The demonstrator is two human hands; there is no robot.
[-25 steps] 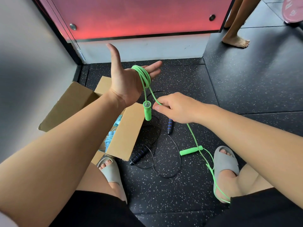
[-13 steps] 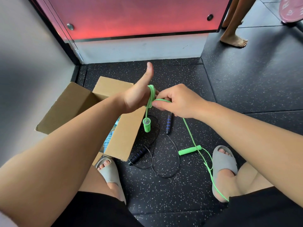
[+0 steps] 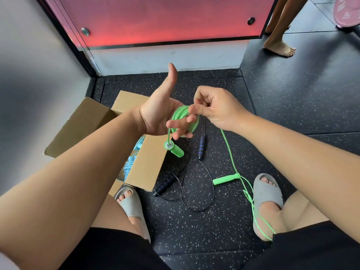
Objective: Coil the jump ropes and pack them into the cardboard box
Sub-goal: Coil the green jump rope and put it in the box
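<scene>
A: Fingers first, quick.

B: Right hand (image 3: 216, 110) pinches the green jump rope (image 3: 180, 114) between thumb and forefinger, with the other fingers curled in. The pinch sits right at the left fingertips (image 3: 179, 122). Left hand (image 3: 159, 115) is spread, thumb up and fingers straight, gripping nothing. The coil is wound around those fingers.

A: Which way does the cord run from the pinch?

B: Down and toward the person's right. The slack drops from under the right hand to the floor, passes the loose green handle (image 3: 226, 179) and loops by the right grey slide (image 3: 266, 193). The other green handle (image 3: 174, 149) hangs just below the left fingers.

A: Coil axis?

B: The loops run across the left fingers, so I'd judge the next wrap needs the right hand to carry cord around them. The right hand is the nearer to the slack.

A: And the box?

B: The cardboard box (image 3: 144, 168) is open, under the left forearm and just beside the hanging handle. There's a light blue jump rope (image 3: 129, 164) inside. The black jump rope (image 3: 194, 191) is loose on the floor between the box and the green slack, uncoiled.
</scene>
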